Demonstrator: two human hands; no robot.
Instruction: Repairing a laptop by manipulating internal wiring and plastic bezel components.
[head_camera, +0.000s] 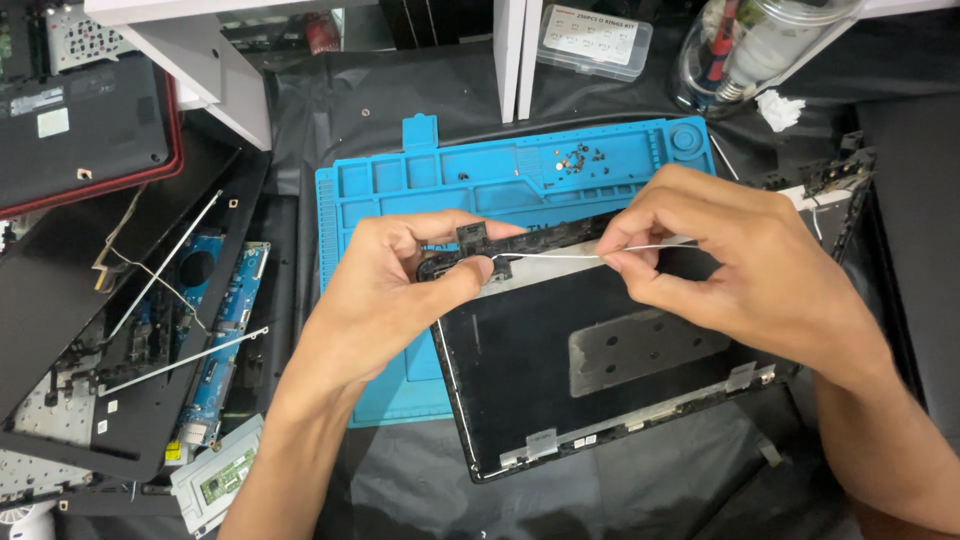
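Spread over the counter (900, 180), a black cloth, dark and wrinkled. At the left, an opened laptop base (120, 330) with blue circuit boards showing and two thin silver rods lying across. In the centre, a blue silicone work mat (420, 180) with moulded compartments, a few tiny screws (578, 157) gathered in a far compartment. Partly on the mat and reaching to the near right, a black laptop lid shell (560, 370), inner side up, with a grey rectangular patch in the middle and small pale strips along the near edge. At far left, another dark laptop with red edge (85, 110). Far in the middle, a clear plastic parts box (595, 40); far right, a clear container with tools (745, 45) and a crumpled white tissue (778, 108) beside. Over the far edge of the shell, left hand (395, 290), its fingers closed around a small black part (470, 240) sitting at the shell's far left corner, thumb pressing from the near side. To the right, right hand (745, 265), fingers pinched shut on a thin white wire (560, 255), stretched tight between both hands, just above the shell's far edge.
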